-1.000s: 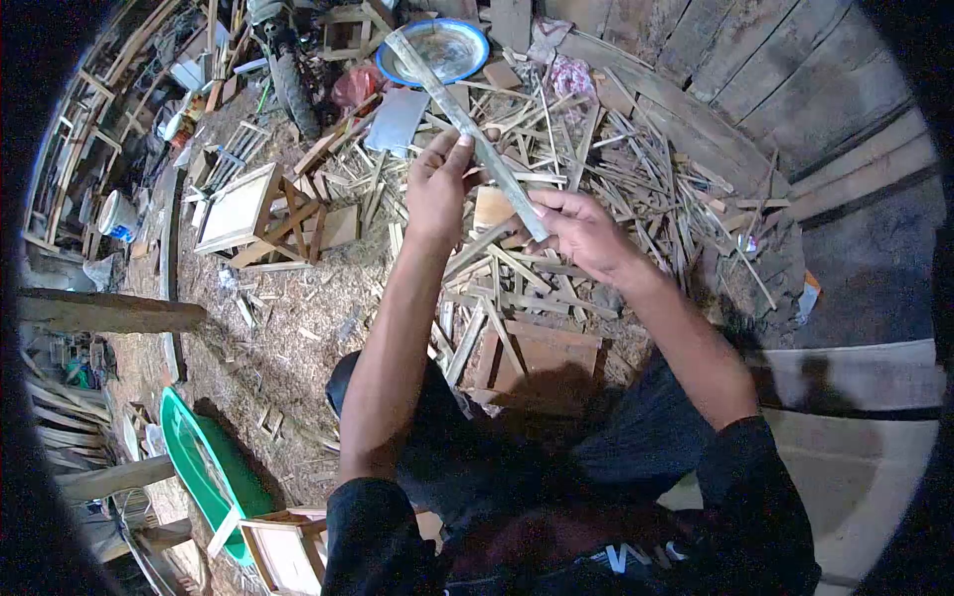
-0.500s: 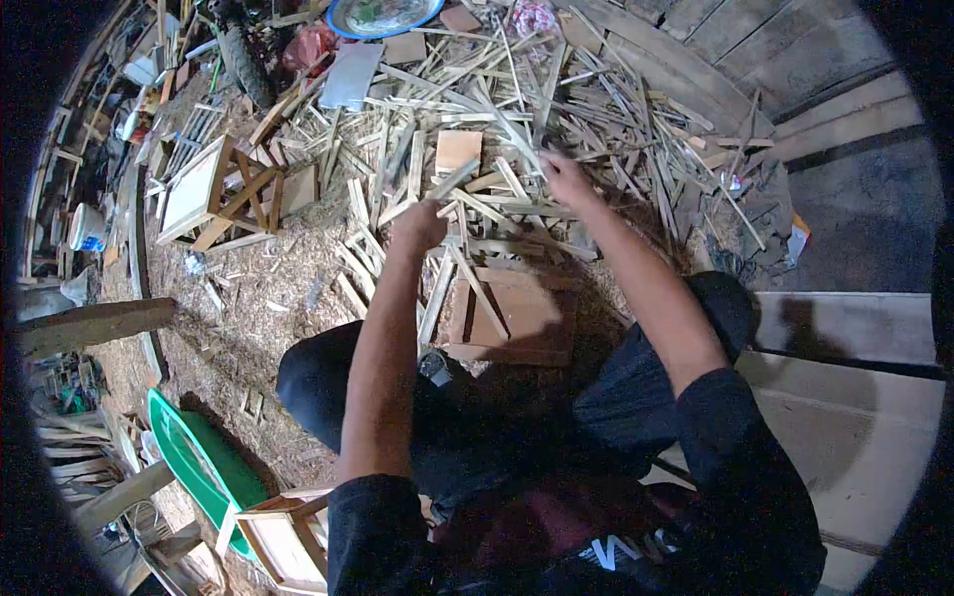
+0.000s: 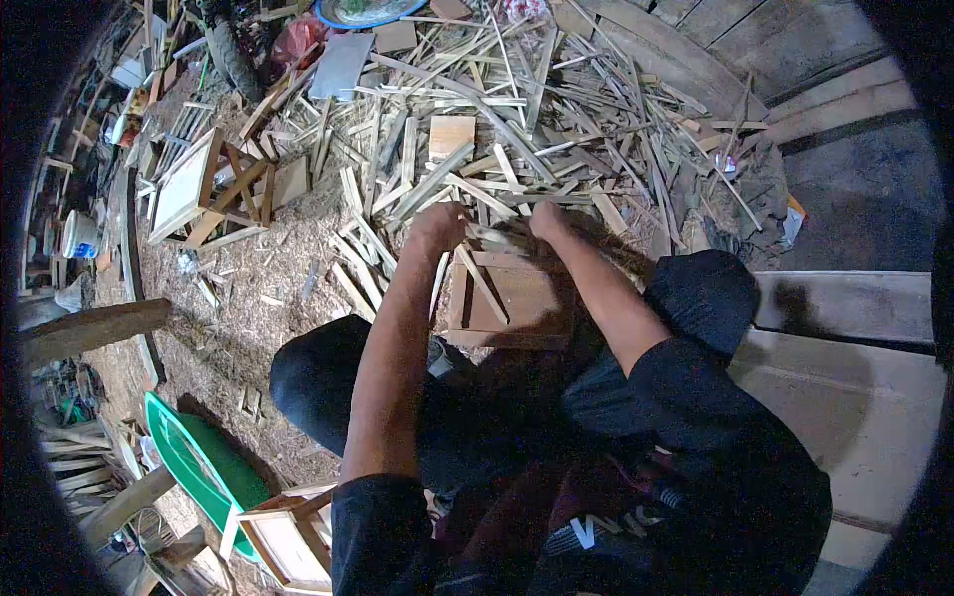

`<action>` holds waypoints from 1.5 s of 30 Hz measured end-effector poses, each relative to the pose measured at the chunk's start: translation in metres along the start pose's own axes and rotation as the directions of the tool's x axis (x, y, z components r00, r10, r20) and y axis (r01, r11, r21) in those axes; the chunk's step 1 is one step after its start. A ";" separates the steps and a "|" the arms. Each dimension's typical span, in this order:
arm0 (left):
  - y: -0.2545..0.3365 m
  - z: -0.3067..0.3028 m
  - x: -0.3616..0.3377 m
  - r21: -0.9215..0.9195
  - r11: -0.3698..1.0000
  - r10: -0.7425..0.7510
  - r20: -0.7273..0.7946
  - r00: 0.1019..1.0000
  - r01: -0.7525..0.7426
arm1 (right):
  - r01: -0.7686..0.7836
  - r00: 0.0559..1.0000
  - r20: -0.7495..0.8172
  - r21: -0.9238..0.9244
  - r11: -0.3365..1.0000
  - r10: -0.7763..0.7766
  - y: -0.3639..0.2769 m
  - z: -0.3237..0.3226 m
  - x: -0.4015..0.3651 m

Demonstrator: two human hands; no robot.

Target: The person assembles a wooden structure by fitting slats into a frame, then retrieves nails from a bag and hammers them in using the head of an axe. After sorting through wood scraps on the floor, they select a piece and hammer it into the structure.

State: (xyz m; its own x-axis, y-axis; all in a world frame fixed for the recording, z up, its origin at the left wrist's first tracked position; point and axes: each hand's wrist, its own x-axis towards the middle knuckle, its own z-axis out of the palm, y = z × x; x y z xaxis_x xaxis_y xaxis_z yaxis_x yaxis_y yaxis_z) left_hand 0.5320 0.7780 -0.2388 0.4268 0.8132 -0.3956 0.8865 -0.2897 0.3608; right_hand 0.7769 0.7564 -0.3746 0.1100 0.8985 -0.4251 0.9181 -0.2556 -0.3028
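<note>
My left hand [image 3: 439, 226] is closed at the near edge of a pile of thin wooden strips [image 3: 477, 189]. My right hand [image 3: 546, 220] is closed too, a short way to its right, close to a dark strip in the pile. What either set of fingers grips is hidden. Between and just below the hands lies a strip end [image 3: 497, 238]. Nearer my body, a brown wooden panel with a raised border [image 3: 537, 308] lies between my legs, with a loose strip [image 3: 484, 285] slanting across it. Beyond the hands sits a square wooden block [image 3: 452, 136].
A wooden frame stool [image 3: 204, 189] lies tipped at the left. At lower left are a green plastic object [image 3: 194, 462] and another wooden frame [image 3: 283, 546]. A blue-rimmed basin [image 3: 368, 12] stands at the back, and boards [image 3: 845, 303] line the right.
My right hand has come down toward my body, nearer my left hand. My left hand has shifted slightly right. The view has tilted a little.
</note>
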 end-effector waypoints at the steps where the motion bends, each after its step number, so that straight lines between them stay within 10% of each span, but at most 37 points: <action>1: -0.006 0.004 0.002 0.025 0.999 -0.036 0.014 0.999 0.036 | -0.007 0.998 -0.059 0.090 0.996 0.012 0.001 -0.006 0.009; 4: -0.023 0.006 0.007 0.039 0.996 -0.084 0.034 0.996 0.083 | 0.140 0.919 -0.395 0.318 0.937 -0.003 0.002 -0.019 0.021; 6: -0.020 -0.001 0.000 0.047 0.994 -0.100 0.020 0.995 0.099 | 0.125 0.867 -0.432 0.670 0.732 0.247 0.009 -0.008 0.052; 17: -0.032 0.005 -0.007 -0.221 0.953 -0.222 -0.038 0.974 0.209 | 0.251 0.897 -0.407 0.148 0.957 -0.172 -0.025 -0.011 -0.003; 24: -0.082 0.073 -0.016 -0.426 0.877 -0.301 -0.129 0.945 0.221 | 0.141 0.977 -0.194 0.283 0.949 -0.087 -0.060 -0.003 -0.015; 29: -0.074 0.108 -0.009 -0.941 0.300 -0.393 0.027 0.919 0.157 | 0.086 0.995 -0.073 0.257 0.962 -0.070 -0.051 -0.002 0.007; 34: -0.070 0.135 0.004 -0.784 0.598 -0.439 -0.149 0.886 0.165 | 0.216 0.874 -0.473 0.165 0.962 -0.115 -0.013 -0.005 0.012; 38: -0.058 0.119 0.000 -0.848 0.492 -0.450 -0.052 0.891 0.199 | 0.301 0.750 -0.655 0.217 0.929 -0.090 -0.005 0.008 0.015; 45: -0.043 0.106 0.004 -0.913 0.404 -0.477 -0.157 0.865 0.058 | 0.144 0.877 -0.453 0.563 0.814 0.159 -0.027 -0.024 0.004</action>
State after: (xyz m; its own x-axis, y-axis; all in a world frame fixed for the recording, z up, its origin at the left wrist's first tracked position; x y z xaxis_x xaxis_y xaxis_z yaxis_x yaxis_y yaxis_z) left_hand 0.5144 0.7406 -0.3452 -0.0822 0.9205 -0.3819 0.2200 0.3906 0.8939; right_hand 0.7614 0.7755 -0.3470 0.4147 0.9093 -0.0346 0.5482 -0.2800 -0.7881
